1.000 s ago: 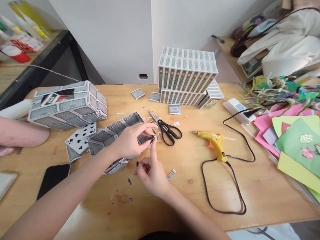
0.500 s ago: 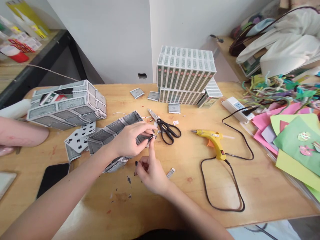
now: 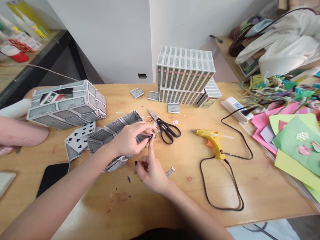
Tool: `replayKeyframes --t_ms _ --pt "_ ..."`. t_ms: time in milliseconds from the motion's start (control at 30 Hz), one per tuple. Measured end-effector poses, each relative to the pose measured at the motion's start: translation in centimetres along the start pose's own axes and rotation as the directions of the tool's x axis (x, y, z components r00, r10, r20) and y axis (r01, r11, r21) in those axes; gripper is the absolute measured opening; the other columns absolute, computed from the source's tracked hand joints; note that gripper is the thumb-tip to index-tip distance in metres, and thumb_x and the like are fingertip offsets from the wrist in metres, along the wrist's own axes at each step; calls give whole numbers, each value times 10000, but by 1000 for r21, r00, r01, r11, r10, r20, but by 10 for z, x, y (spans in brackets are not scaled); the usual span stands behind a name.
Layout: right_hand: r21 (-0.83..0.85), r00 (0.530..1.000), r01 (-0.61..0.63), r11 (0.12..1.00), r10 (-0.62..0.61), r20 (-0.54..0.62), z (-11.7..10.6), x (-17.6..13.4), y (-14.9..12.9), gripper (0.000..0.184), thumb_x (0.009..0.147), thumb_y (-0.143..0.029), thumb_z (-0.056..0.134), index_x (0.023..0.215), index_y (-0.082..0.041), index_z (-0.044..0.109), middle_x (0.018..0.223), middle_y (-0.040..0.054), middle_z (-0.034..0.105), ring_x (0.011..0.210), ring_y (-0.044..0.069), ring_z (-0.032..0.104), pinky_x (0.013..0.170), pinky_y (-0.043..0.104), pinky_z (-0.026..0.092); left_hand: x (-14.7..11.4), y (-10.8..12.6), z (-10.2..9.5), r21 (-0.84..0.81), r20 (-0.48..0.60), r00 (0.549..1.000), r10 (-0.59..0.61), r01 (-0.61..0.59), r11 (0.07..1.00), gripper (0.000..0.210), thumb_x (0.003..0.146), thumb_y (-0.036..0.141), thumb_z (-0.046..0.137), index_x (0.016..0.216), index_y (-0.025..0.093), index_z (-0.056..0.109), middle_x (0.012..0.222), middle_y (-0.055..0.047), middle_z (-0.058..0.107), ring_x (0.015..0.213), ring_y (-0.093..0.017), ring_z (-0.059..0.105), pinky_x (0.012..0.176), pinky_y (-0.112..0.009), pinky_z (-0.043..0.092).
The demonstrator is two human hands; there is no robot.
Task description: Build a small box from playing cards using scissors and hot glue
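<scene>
In the head view, an open box made of playing cards [image 3: 110, 129] lies tilted on the table, grey patterned card backs on its walls. My left hand [image 3: 130, 138] reaches across it, thumb and fingers pinched at its right end corner. Exactly which card edge they grip is partly hidden. My right hand [image 3: 152, 173] is just below, its index finger stretched up to touch the same corner. The other right fingers curl loosely, thumb apart from the index finger. Black-handled scissors [image 3: 168, 131] lie open beyond the fingertips.
A yellow glue gun [image 3: 212, 140] with a looped cord lies right. Stacked card packs [image 3: 185, 71] stand at the back. A second card-covered box [image 3: 67, 106], loose cards [image 3: 80, 137] and a phone [image 3: 52, 176] are left. Another person's arm [image 3: 23, 131] rests at the left edge.
Hardly anything differs. Both hands stay at the box corner, and the view has shifted very slightly.
</scene>
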State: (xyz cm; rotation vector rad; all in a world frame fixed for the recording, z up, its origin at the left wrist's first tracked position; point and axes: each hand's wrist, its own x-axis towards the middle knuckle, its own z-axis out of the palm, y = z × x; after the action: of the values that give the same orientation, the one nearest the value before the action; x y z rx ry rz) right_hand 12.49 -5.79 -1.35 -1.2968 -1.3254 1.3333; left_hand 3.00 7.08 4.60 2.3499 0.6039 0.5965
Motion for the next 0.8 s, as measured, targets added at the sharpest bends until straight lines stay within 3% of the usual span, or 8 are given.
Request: replayKeyframes --t_ms 800 --pt "38 1000 -14 999 14 -10 -5 0 -1 920 802 -124 435 1469 -156 -198 690 -34 602 516 118 492 525 244 410 1 -1 0 -7 -5 1000 -16 16 1000 336 784 78 511 1096 189 568 997 -38 653 831 -123 693 794 -244 589"
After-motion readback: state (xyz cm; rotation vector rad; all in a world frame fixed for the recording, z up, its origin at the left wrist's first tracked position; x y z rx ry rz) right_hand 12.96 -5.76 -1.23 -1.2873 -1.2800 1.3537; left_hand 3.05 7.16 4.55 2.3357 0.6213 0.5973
